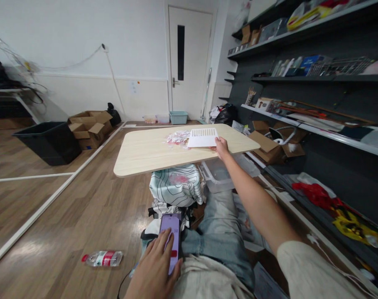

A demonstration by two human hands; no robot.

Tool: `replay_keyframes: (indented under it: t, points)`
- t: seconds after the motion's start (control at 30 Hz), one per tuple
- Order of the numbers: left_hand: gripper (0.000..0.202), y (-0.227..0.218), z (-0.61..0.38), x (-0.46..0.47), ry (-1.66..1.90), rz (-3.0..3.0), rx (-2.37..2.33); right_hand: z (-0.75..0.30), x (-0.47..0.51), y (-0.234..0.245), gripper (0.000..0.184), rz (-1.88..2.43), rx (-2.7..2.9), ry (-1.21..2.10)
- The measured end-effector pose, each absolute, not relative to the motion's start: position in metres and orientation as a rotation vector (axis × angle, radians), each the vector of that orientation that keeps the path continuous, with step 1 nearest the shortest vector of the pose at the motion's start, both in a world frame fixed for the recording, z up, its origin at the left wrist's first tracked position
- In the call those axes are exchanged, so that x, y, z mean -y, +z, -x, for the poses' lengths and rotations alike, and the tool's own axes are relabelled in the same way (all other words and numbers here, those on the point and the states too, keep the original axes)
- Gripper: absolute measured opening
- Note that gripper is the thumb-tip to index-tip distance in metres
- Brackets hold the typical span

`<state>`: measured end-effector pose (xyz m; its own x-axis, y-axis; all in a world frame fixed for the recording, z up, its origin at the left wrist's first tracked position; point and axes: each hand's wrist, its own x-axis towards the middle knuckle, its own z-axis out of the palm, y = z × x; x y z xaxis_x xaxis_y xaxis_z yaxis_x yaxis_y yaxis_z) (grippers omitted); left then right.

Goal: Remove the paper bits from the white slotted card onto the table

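Observation:
My left hand (154,263) lies over a phone (174,226) with a purple screen, its fingers stretched out and touching the glass. The phone rests low in the middle of the view, beside my leg. My right hand (221,147) reaches forward to the near right part of a pale wooden tabletop (145,151). Its fingers are closed on the right corner of a flat white slotted sheet (203,139), with a row of slots along the far side. Just left of the sheet is a pile of small white and pinkish scraps (178,137).
Patterned fabric (173,187) covers a support under the tabletop, near a clear plastic bin (215,176). A water bottle (104,258) lies on the floor at left. Beyond stand a black bin (50,143) and cardboard boxes (91,126). Loaded shelves (320,78) line the right wall.

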<state>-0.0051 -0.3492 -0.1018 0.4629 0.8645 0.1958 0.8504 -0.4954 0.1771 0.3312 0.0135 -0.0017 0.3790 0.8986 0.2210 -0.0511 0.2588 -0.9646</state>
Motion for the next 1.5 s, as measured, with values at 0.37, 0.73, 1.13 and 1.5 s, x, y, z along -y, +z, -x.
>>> replay_keyframes:
  t: [0.37, 0.73, 1.13, 1.5]
  points:
    - [0.051, -0.102, 0.008, 0.275, 0.541, -2.461, -1.58, -0.336, -0.02, -0.007, 0.018, 1.103, 0.995, 0.801]
    - [0.045, -0.126, 0.023, 0.266, 0.927, -1.379, -1.416, -0.338, -0.025, -0.01, 0.015, 1.095, 0.992, 0.821]
    - [0.064, -0.17, 0.034, 0.254, 1.004, -0.804, -1.077, -0.337, -0.025, -0.008, 0.013, 1.121, 0.97, 0.827]
    - [0.067, -0.186, 0.04, 0.262, 1.012, -0.977, -1.067, -0.337, -0.025, -0.008, 0.01, 1.11, 0.968, 0.83]
